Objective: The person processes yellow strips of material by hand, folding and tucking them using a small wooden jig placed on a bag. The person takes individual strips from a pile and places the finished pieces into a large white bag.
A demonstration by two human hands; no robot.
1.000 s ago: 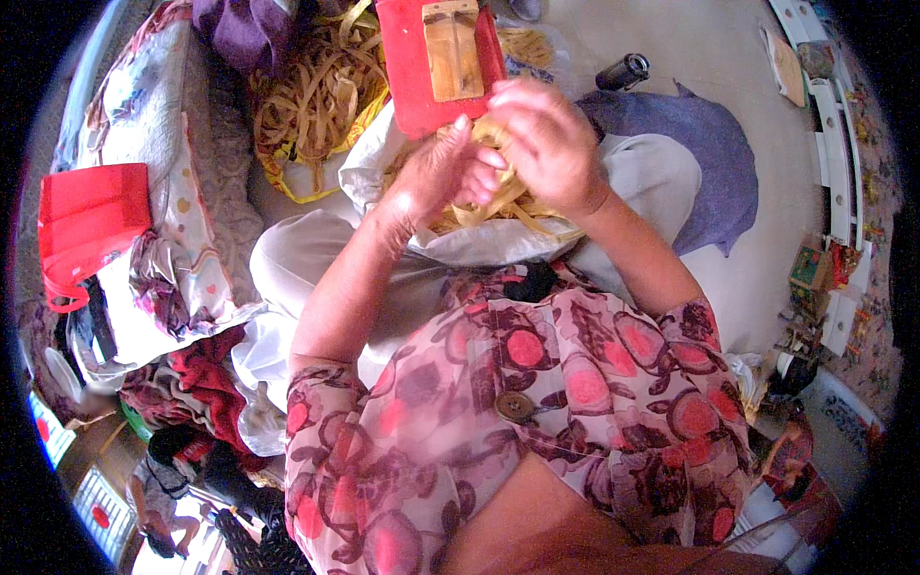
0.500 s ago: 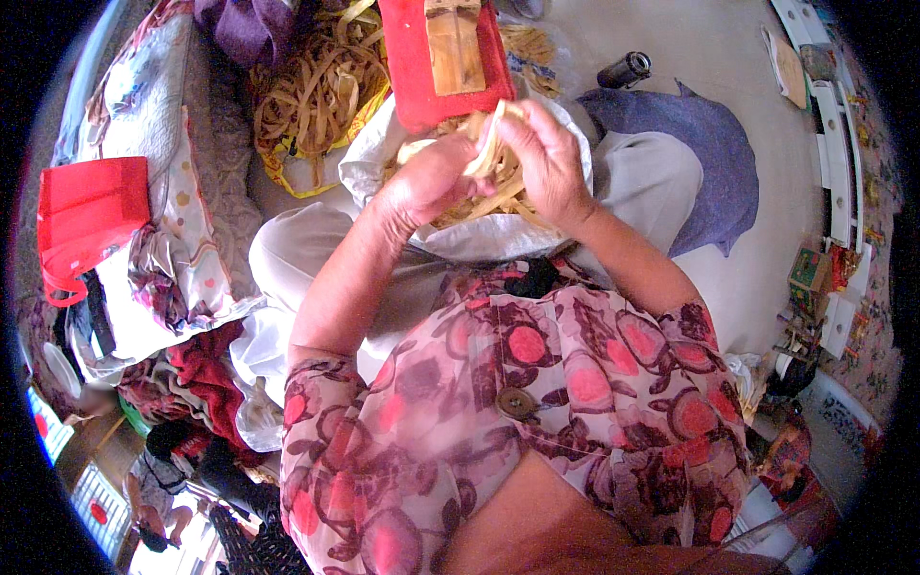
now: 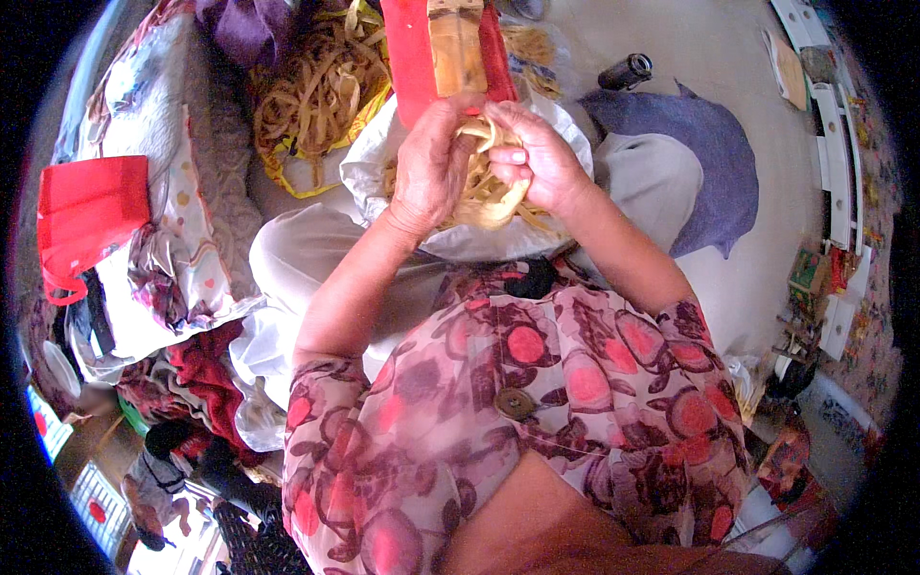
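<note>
- Head view, at centre: the left hand (image 3: 431,163) is curling around a pale strip (image 3: 494,209) while the right hand (image 3: 544,165) is pinching it, the strip looping between them above a white sack (image 3: 366,161) in the lap.
- Just beyond the hands, a wooden block (image 3: 458,57) is resting on a red board (image 3: 409,67).
- To the right, a black cylinder (image 3: 625,72) is sitting near a blue cloth (image 3: 719,177).

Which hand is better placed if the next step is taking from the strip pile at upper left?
Probably the left hand: it is nearer that strip pile. The right hand is farther across, its fingers curled on a pale strip; the left's grip is hidden.
</note>
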